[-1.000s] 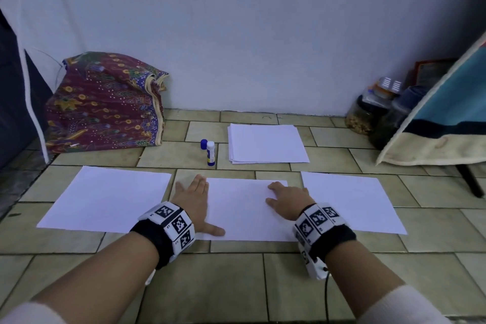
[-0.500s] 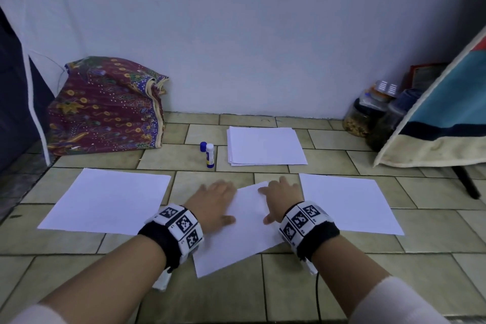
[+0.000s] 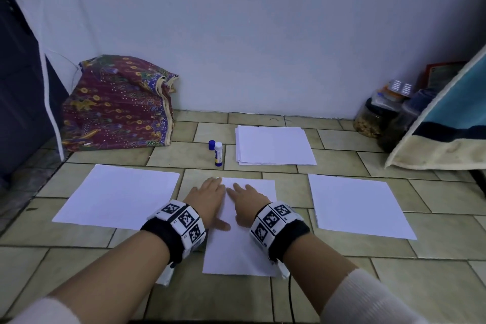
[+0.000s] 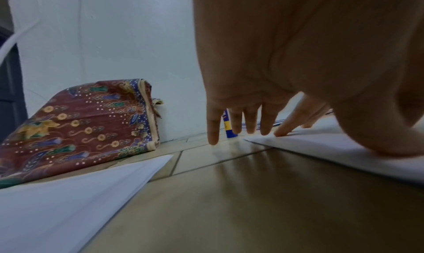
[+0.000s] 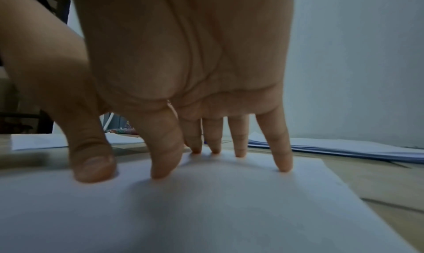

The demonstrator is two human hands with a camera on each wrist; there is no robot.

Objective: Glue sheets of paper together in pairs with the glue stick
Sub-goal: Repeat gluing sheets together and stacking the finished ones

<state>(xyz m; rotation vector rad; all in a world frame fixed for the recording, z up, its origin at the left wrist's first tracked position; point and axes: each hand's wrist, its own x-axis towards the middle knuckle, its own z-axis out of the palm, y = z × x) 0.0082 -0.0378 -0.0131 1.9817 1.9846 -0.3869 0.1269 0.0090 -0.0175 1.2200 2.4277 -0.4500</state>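
Observation:
A white sheet [image 3: 236, 250] lies lengthwise in front of me on the tiled floor. My left hand [image 3: 207, 197] lies flat on its left edge, thumb on the paper, fingers straight. My right hand [image 3: 247, 198] presses on the sheet [image 5: 206, 211] with straight fingertips [image 5: 284, 166]. In the left wrist view the left fingers [image 4: 250, 122] point down at the floor beside the sheet [image 4: 344, 151]. A glue stick [image 3: 218, 154] stands upright beyond my hands, its blue cap [image 3: 211, 144] beside it. One sheet [image 3: 118, 197] lies at left, another [image 3: 360, 208] at right. A paper stack [image 3: 274, 145] sits behind.
A patterned cloth bundle [image 3: 118, 105] leans against the wall at the back left. Jars [image 3: 376, 118] and a blue and cream cloth [image 3: 452, 123] stand at the back right. A dark panel [image 3: 18, 87] borders the left side.
Both hands have turned the middle sheet from crosswise to lengthwise and drawn closer together on its far end.

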